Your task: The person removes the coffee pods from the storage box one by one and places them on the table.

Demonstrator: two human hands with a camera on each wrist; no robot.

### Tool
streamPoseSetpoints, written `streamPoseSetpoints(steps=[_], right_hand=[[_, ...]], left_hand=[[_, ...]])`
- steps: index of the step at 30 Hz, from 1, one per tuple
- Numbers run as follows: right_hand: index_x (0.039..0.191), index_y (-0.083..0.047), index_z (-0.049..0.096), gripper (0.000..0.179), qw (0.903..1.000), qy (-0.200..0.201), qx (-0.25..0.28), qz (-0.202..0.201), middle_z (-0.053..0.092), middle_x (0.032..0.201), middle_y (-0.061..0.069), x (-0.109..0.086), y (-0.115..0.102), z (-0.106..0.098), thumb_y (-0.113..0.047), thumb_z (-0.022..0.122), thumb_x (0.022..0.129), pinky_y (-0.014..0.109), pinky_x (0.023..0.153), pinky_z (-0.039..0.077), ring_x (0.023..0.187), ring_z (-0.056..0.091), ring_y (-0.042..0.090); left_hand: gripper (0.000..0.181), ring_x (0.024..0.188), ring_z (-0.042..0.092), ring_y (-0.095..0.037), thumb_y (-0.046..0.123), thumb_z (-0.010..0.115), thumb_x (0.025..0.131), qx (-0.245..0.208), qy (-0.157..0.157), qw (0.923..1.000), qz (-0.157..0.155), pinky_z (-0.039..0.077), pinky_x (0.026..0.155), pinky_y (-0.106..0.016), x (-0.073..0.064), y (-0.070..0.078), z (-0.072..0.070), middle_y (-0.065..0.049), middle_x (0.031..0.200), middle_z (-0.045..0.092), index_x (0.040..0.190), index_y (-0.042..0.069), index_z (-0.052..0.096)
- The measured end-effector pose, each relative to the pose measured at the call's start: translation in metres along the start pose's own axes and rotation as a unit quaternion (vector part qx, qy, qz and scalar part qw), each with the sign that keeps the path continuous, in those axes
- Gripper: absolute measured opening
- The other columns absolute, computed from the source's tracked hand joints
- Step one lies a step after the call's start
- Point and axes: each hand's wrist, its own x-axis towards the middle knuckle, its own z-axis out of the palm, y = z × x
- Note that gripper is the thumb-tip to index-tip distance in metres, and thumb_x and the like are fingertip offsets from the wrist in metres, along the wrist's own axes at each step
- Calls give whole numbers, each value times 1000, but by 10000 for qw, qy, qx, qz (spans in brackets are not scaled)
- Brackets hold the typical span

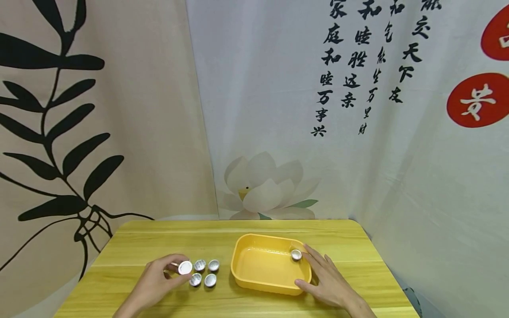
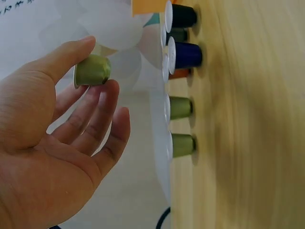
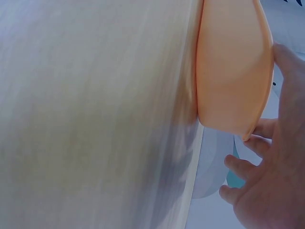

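My left hand pinches a green coffee capsule between thumb and fingertips, with its pale lid facing the head camera. Beside that hand several capsules stand on the table: a blue one, a black one, a green one and others partly covered. At the right, my right hand rests spread against the right end of a yellow tray, its thumb at the rim. Close to its fingertips one silver-topped capsule sits inside the tray, in the far right corner.
The wooden table reaches back to a hanging cloth printed with a lotus and writing. A cloth with dark leaves hangs at the left. The tray's wall rises from the tabletop.
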Motion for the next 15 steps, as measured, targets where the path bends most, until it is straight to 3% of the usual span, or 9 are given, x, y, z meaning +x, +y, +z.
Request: streamPoseSetpoints(steps=[6, 15], right_hand=[[166, -8, 54, 92, 10000, 17, -36, -28, 38, 185, 8, 0, 0, 0, -73, 69, 103, 78, 134, 30, 166, 46, 36], [166, -8, 54, 91, 10000, 19, -42, -52, 38, 185, 9, 0, 0, -1, -72, 70, 103, 79, 133, 30, 166, 46, 37]], left_hand=[[42, 93, 72, -1, 27, 98, 90, 55, 64, 9990, -438, 57, 76, -23, -3, -9, 0, 5, 115, 83, 126, 15, 80], [42, 95, 76, -7, 25, 99, 88, 92, 117, 9974, -709, 60, 76, -24, -5, -25, 3, 4, 115, 84, 125, 17, 80]])
